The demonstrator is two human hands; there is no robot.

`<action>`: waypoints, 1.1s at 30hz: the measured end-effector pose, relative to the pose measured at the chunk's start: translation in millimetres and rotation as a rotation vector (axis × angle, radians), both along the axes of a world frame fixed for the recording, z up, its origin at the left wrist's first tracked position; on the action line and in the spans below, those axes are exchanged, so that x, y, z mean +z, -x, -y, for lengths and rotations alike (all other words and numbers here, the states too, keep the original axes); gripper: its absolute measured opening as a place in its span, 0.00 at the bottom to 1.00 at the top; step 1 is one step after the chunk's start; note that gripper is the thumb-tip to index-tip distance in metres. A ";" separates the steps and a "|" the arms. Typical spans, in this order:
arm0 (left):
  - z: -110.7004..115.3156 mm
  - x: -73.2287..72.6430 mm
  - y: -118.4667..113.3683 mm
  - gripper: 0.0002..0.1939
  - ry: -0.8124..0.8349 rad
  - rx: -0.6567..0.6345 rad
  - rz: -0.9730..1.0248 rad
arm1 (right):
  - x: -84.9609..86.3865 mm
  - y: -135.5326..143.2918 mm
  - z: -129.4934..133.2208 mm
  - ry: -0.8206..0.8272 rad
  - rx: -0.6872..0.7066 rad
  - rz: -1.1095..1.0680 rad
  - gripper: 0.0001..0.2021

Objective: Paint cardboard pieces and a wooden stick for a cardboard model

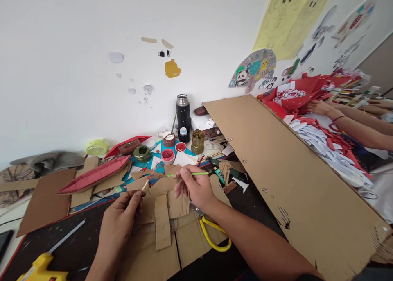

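Green-handled, a paintbrush (pixel 201 173) is pinched in the right hand (pixel 195 187) at centre; the left hand (pixel 119 217), lower left of it, grips a wooden stick (pixel 145 185). Below lie cardboard pieces (pixel 162 227) and yellow-handled scissors (pixel 226 248). The green tube's (pixel 219 175) lettering is illegible.

The cluttered desk (pixel 76 236) is seen from above by a single head-worn camera, faced forward and down; the bare hands are shown close, nearer than the black flask (pixel 183 114), and the wall (pixel 70 68) is seen behind it.
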State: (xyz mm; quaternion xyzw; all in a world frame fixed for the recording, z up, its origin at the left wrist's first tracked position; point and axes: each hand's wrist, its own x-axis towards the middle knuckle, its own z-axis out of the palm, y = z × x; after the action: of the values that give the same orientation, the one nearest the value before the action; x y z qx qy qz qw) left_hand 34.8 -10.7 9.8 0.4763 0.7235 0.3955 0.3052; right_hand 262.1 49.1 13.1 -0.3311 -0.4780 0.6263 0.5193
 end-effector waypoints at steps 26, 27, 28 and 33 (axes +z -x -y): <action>0.7 -1.6 -0.8 0.28 0.023 0.020 0.035 | 2.6 -1.5 -0.5 0.009 0.008 -0.035 0.34; 0.7 -1.2 -1.3 0.28 0.022 0.025 0.042 | 1.6 -0.3 0.4 0.010 0.032 -0.027 0.34; 0.7 -0.8 -1.8 0.28 0.024 0.029 0.046 | 0.9 0.2 0.0 0.015 0.036 -0.020 0.34; 0.7 2.3 -3.4 0.27 0.028 0.040 0.041 | 3.4 -6.5 -11.1 0.049 -0.114 -0.031 0.33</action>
State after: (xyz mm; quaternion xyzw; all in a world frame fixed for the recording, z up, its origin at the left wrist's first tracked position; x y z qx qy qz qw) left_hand 38.2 -11.3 12.1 0.4492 0.7320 0.4012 0.3185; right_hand 268.6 60.2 16.5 -0.3607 -0.4350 0.6122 0.5531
